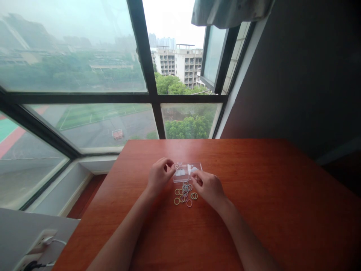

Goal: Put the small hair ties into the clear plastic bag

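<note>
A clear plastic box (180, 180) with compartments sits on the table in front of me, with white paper-like pieces (179, 172) inside it. My left hand (161, 174) is at the box's left side, its thumb and fingers closed together. A small pale ring (176, 166) shows right by those fingertips; whether it is gripped or lies in the box I cannot tell. At the right side of the box, my right hand (210, 186) has its fingers curled in a pinch, and what is in them is too small to make out. Several thin pastel rings, like hair ties (185, 190), lie loosely piled just nearer to me.
The reddish-brown wooden table (267, 195) reaches to a large window with dark frames (152, 98). A dark wall (282, 75) stands on the right. Low on the left is a wall socket (43, 241) with plugs and cords. A grey curtain (231, 13) hangs above.
</note>
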Demonstrator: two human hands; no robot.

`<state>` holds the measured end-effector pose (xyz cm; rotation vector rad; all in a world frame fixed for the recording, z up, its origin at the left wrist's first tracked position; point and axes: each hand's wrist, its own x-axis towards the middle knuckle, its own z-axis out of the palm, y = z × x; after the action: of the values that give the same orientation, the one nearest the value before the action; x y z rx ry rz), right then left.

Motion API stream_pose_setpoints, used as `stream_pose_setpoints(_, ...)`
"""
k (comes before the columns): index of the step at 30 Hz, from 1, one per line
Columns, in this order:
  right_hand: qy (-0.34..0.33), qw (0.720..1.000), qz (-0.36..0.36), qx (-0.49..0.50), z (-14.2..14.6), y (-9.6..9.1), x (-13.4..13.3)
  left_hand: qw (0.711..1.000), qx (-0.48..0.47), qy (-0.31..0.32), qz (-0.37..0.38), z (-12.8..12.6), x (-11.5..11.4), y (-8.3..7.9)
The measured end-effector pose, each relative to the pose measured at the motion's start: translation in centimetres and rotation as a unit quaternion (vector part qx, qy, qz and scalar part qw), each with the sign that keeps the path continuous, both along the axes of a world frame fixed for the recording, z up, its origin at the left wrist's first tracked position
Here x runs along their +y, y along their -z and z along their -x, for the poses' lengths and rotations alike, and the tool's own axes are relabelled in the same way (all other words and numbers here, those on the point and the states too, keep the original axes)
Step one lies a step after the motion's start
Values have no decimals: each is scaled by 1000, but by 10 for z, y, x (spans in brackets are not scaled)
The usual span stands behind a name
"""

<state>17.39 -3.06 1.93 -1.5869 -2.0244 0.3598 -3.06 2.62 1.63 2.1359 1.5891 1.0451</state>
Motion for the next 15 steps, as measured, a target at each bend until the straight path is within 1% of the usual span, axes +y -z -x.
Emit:
stream_pose_setpoints(6,-3,1000,16,-11,0,-3,-1,999,25,29,10,4,1,4)
stream_pose_setpoints(11,8,999,33,-28,-1,-5,0,1000,13,18,2,9,3,2)
stream_pose_setpoints(15,12,998,55,-32,-2,-6,1,1000,12,26,2,9,3,1)
